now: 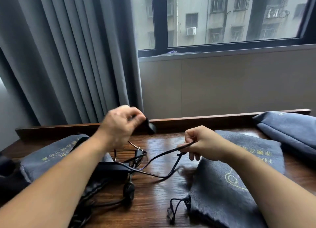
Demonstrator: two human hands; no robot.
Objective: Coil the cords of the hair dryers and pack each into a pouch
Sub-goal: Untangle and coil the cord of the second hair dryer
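Two hands work a black cord above the wooden counter.
The left hand (119, 125) is lifted with its back to the camera, fingers curled round a small black piece (151, 127) too blurred to name. The right hand (203, 144) is lower, fingers bent, pinching the cord (183, 146) between thumb and forefinger. From there the cord hangs down to the counter (153, 202), near a plug (139, 152) and the dark hair dryer (111, 167), which lies beside a grey pouch (51, 157). Another pouch (222, 185) lies under the right wrist.
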